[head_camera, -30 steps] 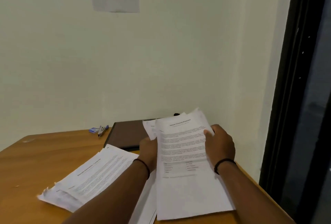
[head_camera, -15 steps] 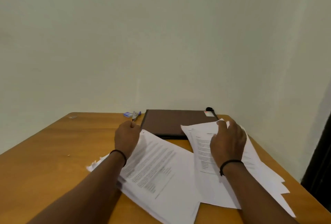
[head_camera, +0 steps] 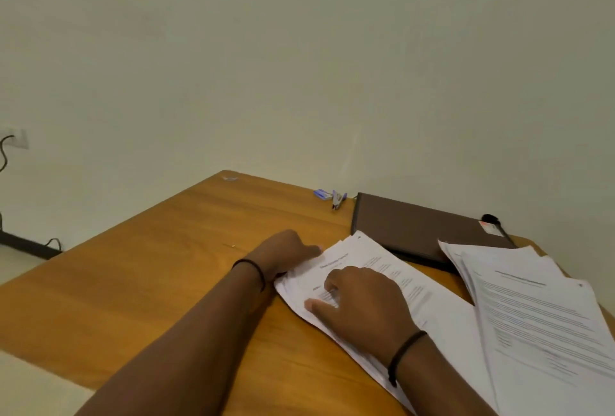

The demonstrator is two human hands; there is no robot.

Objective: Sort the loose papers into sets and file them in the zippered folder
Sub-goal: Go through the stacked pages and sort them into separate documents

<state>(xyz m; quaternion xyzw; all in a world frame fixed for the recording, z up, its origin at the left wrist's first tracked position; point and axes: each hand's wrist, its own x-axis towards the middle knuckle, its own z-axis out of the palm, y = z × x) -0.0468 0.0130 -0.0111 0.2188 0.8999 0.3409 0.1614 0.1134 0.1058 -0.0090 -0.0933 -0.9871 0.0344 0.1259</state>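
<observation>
Right hand (head_camera: 361,302) lay flat on near stack (head_camera: 382,269); left hand (head_camera: 283,254) pinched its edge | second stack (head_camera: 539,309) rightward | folder (head_camera: 419,229) beyond, closed; filing pending.

The table (head_camera: 139,269) is orange-brown wood-grain with a smooth, faintly sheened top. The loose papers (head_camera: 539,325) are thin matt white sheets, printed grey. The zippered folder (head_camera: 416,229) looks matt brown, leather-like. The wall (head_camera: 266,66) is matt cream paint.
</observation>
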